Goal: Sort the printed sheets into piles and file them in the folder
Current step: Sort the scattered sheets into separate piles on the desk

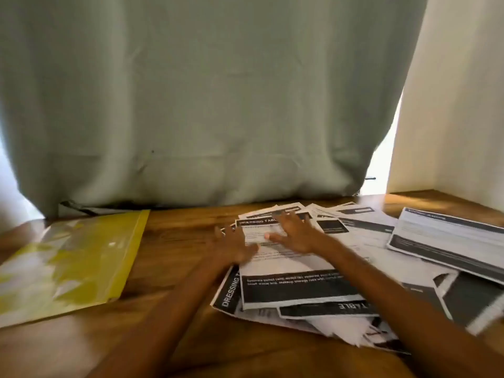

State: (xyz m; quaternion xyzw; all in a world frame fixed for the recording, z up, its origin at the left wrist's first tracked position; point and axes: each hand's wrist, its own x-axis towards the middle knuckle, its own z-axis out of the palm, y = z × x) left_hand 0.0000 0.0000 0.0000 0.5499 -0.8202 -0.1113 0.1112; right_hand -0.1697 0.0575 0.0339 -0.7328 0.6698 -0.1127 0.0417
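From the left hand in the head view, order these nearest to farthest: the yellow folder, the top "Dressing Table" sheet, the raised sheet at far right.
Measured from the left hand:
1. "Dressing Table" sheet, touched by it.
2. Yellow folder, left on the table.
3. Raised sheet, far right.

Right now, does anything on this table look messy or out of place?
Yes. The printed sheets lie in a loose heap on the right, overlapping at different angles, one upside down. Both hands rest on them. The yellow folder lies apart on the left.
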